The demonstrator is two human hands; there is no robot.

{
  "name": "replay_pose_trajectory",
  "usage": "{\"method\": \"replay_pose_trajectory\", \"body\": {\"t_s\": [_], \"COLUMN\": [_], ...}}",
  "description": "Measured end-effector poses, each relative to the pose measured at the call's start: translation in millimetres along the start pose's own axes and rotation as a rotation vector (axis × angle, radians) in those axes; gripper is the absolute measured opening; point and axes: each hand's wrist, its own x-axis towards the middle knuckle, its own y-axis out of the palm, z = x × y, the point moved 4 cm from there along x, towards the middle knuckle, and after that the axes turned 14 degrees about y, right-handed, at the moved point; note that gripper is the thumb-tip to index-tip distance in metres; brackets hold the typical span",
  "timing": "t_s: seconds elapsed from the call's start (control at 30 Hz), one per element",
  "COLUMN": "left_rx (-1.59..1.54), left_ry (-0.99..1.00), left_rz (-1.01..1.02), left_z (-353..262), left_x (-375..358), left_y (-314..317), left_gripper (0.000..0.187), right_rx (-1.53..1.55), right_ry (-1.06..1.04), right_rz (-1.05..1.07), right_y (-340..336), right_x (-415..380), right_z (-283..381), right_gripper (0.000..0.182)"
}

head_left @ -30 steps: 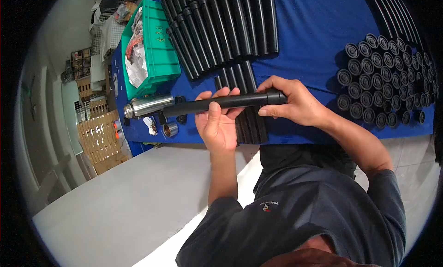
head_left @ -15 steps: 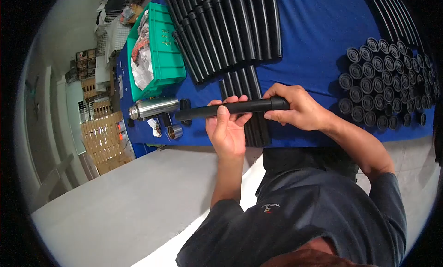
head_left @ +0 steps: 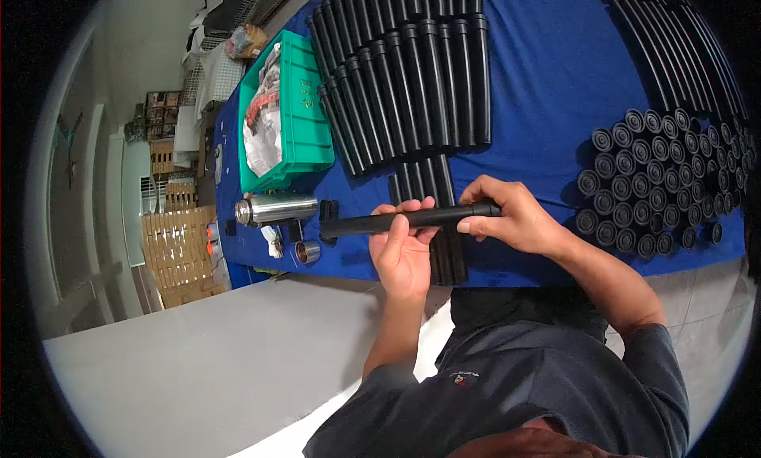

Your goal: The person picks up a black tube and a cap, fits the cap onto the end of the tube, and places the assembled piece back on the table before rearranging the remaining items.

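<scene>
A long black tube (head_left: 361, 224) lies nearly level across both of my hands, above the front edge of the blue cloth. My left hand (head_left: 403, 256) is palm up beneath its middle, the thumb pressed over it. Around the thicker, capped right end, my right hand (head_left: 515, 218) is closed with thumb and fingers. Under the held tube a small stack of black tubes (head_left: 428, 177) lies on the cloth. Farther back, rows of capped black tubes (head_left: 408, 85) are laid side by side. Many round black caps (head_left: 638, 177) stand grouped at the right.
A green crate (head_left: 305, 109) with crumpled paper stands at the left. Near it are a steel flask (head_left: 277, 209), a metal cup (head_left: 307, 253) and a small black object (head_left: 328, 214). Thin black tubes (head_left: 674, 46) lie at the far right on the blue cloth (head_left: 547, 78).
The camera view has shifted, so the table contents appear lower. Both hands keep their hold on the tube, and its capped right end looks slightly turned in my right hand.
</scene>
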Motion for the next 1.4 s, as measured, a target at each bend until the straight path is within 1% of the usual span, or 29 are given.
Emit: {"method": "replay_pose_trajectory", "body": {"t_s": [0.03, 0.23, 0.4, 0.53, 0.6, 0.73, 0.83, 0.93, 1.03, 1.07, 1.17, 1.2, 1.33, 1.4], "left_rx": [0.011, 0.058, 0.041, 0.043, 0.053, 0.057, 0.057, 0.044, 0.040, 0.043, 0.044, 0.041, 0.063, 0.079], "left_ry": [0.007, 0.037, 0.060, 0.067, 0.085, 0.064, -0.054, -0.047, -0.038, -0.042, -0.045, -0.045, -0.039, -0.030], "left_rz": [0.003, 0.017, -0.008, 0.021, 0.021, -0.040, -0.098, -0.048, -0.028, -0.036, -0.037, -0.027, 0.040, 0.014], "left_z": [-1, -3, 3, 3, 2, 4, 8, 5, 2, 1, 2, 3, 0, 0], "left_x": [-1, -2, -7, -9, -12, -14, -12, -6, -3, -4, -4, -4, -2, -5], "left_y": [0, 4, 1, 2, 5, 2, 1, -8, -5, -2, 1, 1, 1, 3], "left_gripper": [0.017, 0.019, 0.019, 0.019, 0.020, 0.019, 0.021, 0.020, 0.020, 0.021, 0.021, 0.021, 0.019, 0.019], "right_rx": [0.079, 0.185, 0.138, 0.116, 0.092, 0.001, -0.321, -0.212, 0.099, 0.075, 0.117, 0.132, 0.117, 0.129], "right_ry": [0.099, 0.201, 0.158, 0.077, 0.067, 0.027, -0.498, -0.438, 0.165, 0.112, 0.221, 0.163, 0.199, 0.211], "right_rz": [0.066, 0.189, 0.109, 0.042, 0.040, 0.032, -0.237, -0.122, 0.139, 0.141, 0.223, 0.199, 0.209, 0.217], "right_y": [1, 4, 6, 5, 6, 5, 6, 5, 9, 10, 8, 8, 7, 8], "right_x": [1, 2, -2, -3, -4, -4, -5, -5, -2, -4, -4, -2, -4, -4], "right_z": [-4, -8, -7, -7, -8, -2, 2, 8, -7, -3, -5, -9, -6, -7], "right_gripper": [0.034, 0.027, 0.025, 0.025, 0.026, 0.026, 0.031, 0.035, 0.037, 0.034, 0.031, 0.030, 0.028, 0.028]}}
